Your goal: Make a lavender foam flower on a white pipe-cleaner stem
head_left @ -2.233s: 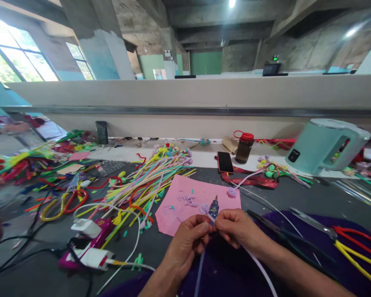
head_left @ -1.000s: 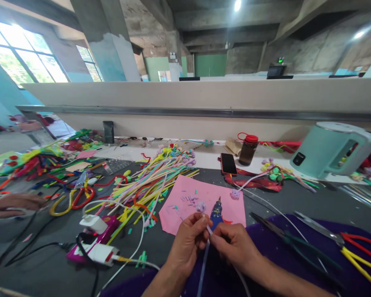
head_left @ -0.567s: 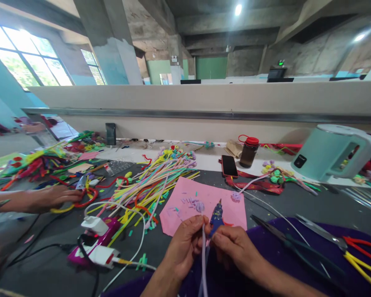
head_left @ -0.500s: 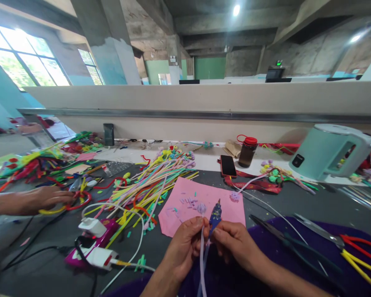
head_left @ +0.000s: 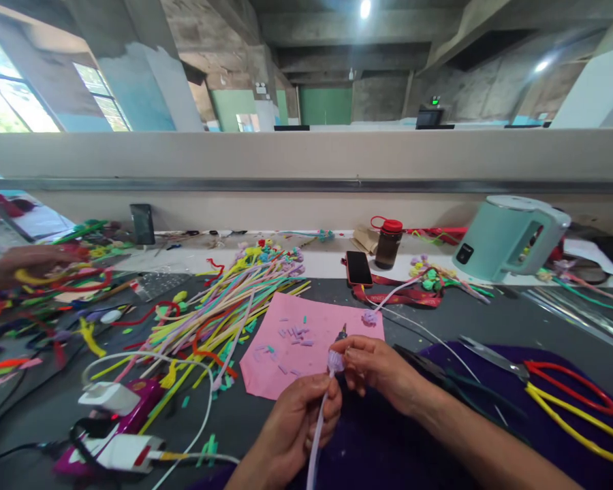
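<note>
My left hand [head_left: 306,408] is closed round the stem of a lavender pipe-cleaner flower [head_left: 336,362], its stem running down toward me. Fingers of my right hand [head_left: 375,364] pinch the side of the flower head. Just behind the right fingers shows the metal tip of a blue pen-like tool [head_left: 342,332]; its body is hidden, and whether my right hand still holds it I cannot make out. Beyond my hands lies a pink sheet [head_left: 332,316] with short lavender and green snippets. Another lavender flower [head_left: 370,318] lies on its right edge.
Scissors with red and yellow handles [head_left: 526,374] and dark pliers [head_left: 454,388] lie right. A bundle of coloured pipe cleaners [head_left: 219,316], a purple power strip [head_left: 137,401] and white cables are left. Kettle [head_left: 505,238], bottle [head_left: 389,243] and phone [head_left: 358,269] stand behind. Another person's hand [head_left: 25,269] holds coloured stems.
My right hand has moved up from the blue tool's body to the flower head. The view has swung right. The other person's hand has lifted with a yellow and red piece.
</note>
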`<state>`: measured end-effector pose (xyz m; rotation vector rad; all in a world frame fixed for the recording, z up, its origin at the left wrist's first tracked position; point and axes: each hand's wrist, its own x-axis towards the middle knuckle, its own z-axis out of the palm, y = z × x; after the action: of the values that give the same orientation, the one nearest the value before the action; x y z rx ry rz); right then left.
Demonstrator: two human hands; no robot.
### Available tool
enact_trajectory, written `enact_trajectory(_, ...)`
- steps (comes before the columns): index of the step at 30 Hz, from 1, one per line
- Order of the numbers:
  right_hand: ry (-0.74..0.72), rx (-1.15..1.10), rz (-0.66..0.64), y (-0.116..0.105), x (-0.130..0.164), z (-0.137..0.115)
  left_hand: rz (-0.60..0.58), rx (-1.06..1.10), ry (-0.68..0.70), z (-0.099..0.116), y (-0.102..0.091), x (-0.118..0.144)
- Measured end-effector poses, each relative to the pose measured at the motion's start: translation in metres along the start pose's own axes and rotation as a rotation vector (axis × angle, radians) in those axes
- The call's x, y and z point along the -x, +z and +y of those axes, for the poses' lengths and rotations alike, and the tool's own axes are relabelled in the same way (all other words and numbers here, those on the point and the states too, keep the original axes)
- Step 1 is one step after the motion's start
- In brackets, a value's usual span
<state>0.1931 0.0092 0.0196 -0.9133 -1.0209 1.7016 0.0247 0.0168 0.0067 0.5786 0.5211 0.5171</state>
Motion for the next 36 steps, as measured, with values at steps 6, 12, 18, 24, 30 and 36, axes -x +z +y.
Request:
enact_trajectory(6,-0.008,0.032,0.005,-0.002,-0.003,0.004,-0.003,-0.059,-0.004,0.000,0.000,0.001)
enact_trajectory(12,0.001,0.142,0.095,0.002,0.000,0.011,0.144,-0.163,0.185,0.005,0.002,0.005)
enact_trajectory(18,-0.067,0.277,0.045,0.023,0.009,0.025,0.331,-0.260,0.419,0.005,0.004,0.006)
enact_trajectory(24,-0.159,0.312,-0.021,0.029,0.012,0.032,0.227,-0.291,0.370,-0.003,0.005,0.005)
enact_trajectory(30,-0.205,0.604,0.090,0.024,0.016,0.031,0.277,-0.309,0.420,-0.006,0.008,0.004)
enact_trajectory(36,-0.061,0.706,-0.037,0.031,0.022,0.032,0.425,-0.224,0.435,0.015,0.005,0.013)
